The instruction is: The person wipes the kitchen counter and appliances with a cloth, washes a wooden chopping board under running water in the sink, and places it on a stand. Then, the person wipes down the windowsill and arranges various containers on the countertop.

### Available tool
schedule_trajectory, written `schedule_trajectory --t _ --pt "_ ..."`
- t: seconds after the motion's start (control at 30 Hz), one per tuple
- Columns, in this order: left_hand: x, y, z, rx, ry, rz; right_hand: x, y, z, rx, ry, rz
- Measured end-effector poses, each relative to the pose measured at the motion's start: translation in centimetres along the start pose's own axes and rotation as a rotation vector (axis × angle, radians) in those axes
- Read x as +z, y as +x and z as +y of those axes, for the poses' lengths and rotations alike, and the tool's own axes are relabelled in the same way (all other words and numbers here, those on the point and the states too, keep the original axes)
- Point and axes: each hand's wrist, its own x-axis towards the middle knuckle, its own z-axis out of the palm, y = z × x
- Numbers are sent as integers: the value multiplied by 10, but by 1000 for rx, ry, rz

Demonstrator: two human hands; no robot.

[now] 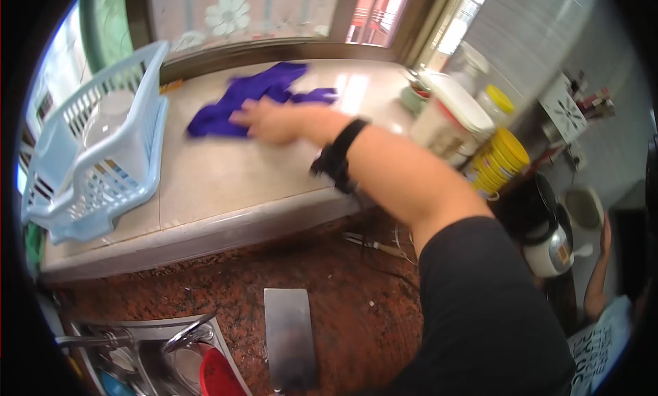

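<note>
My right hand reaches across the pale tiled ledge below the window and presses on a crumpled purple cloth. Its fingers are slightly blurred and bent onto the cloth, gripping its near side. A dark band circles my right wrist, and a black sleeve covers the upper arm. The cloth lies spread and wrinkled, with one end trailing to the right behind the hand. My left hand is out of view.
A light blue plastic basket stands on the ledge's left. Tubs and yellow-lidded jars crowd the right. Below, a cleaver lies on the reddish counter beside a sink. Another person's arm shows at far right.
</note>
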Motion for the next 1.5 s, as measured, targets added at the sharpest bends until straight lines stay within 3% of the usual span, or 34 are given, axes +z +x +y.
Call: schedule_trajectory --t 0.1,0.13,0.17,0.33,0.43,0.53,0.63,0.67,0.7,0.77,0.83,0.93,0.97,1.03,1.1,1.17,1.3,1.43,1.5 --pt "-2 -8 39 -70 -32 -79 24 -75 -40 -97 192 98" --pt "-3 -6 25 -178 -314 -169 27 -98 -45 -80 197 113" --pt "-7 -2 13 -194 -307 -222 40 -113 -39 -70 168 161" --pt "-7 0 -5 -74 -440 -137 53 -183 -4 275 174 273" --pt "-16 -24 4 -23 -339 -160 51 -163 -10 600 184 365" --pt "-22 -58 -9 110 -334 -32 39 -127 -57 429 168 321" --pt "-15 -101 36 177 -286 81 50 -110 -101 178 250 392" --pt "-11 -117 55 181 -299 104 63 -110 -102 114 209 558" --pt "-18 -124 47 205 -267 91 72 -111 -95 97 232 561" --pt "-15 -148 75 230 -300 156 78 -120 -66 -13 545 631" --pt "-21 -164 81 310 -215 198 82 -143 -52 50 560 718" --pt "-23 -173 108 435 -239 232 81 -201 -41 160 760 655" --pt "-27 -170 115 476 -242 228 84 -219 -36 166 803 697" --pt "-35 -161 137 530 -182 200 59 -274 -56 339 1241 758" --pt "-49 -136 151 594 -194 140 44 -323 -69 221 1714 898" --pt "-55 -118 184 583 -239 26 38 -367 -87 200 1831 1116" --pt "-62 -58 239 521 -257 -133 54 -440 -141 409 1681 987" --pt "-47 -4 288 277 -494 -97 85 -488 -200 652 1495 849" --pt "-38 38 302 274 -517 -95 106 -511 -212 721 1514 852"
